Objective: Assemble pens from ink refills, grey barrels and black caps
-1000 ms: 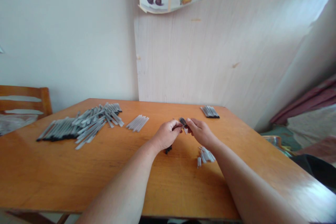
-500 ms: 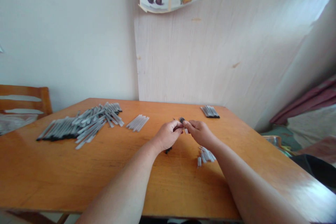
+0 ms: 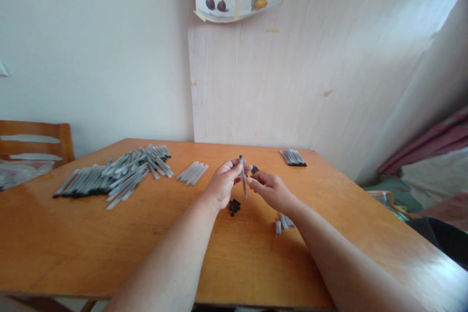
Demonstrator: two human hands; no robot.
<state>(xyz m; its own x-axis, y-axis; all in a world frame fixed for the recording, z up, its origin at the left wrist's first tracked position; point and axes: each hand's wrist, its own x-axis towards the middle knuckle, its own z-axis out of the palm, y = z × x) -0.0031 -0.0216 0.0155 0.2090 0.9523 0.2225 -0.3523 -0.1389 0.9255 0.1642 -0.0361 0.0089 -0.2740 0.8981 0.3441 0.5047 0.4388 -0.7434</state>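
My left hand (image 3: 224,183) pinches a slim grey pen (image 3: 243,180) between thumb and fingers. The pen stands nearly upright, its dark end at the top. Close by on the right, my right hand (image 3: 271,189) has its fingers closed on a small black piece (image 3: 255,169), too small to make out clearly. The right thumb is near the pen's shaft; I cannot tell if it touches. Below the hands lies a small heap of short black plugs (image 3: 234,206). Short clear caps (image 3: 279,227) lie beside my right forearm, which partly covers them.
On the left of the wooden table (image 3: 175,243) is a large pile of grey barrels (image 3: 129,170), many with black ends. A small row of pale tubes (image 3: 192,173) lies nearer the middle. Black-ended pens (image 3: 293,157) lie at the back right. A chair (image 3: 36,139) stands left.
My hands have moved slightly apart and turned, and the pen now shows upright in my left hand. More of the black plugs has come into view. The camera view has tilted slightly.
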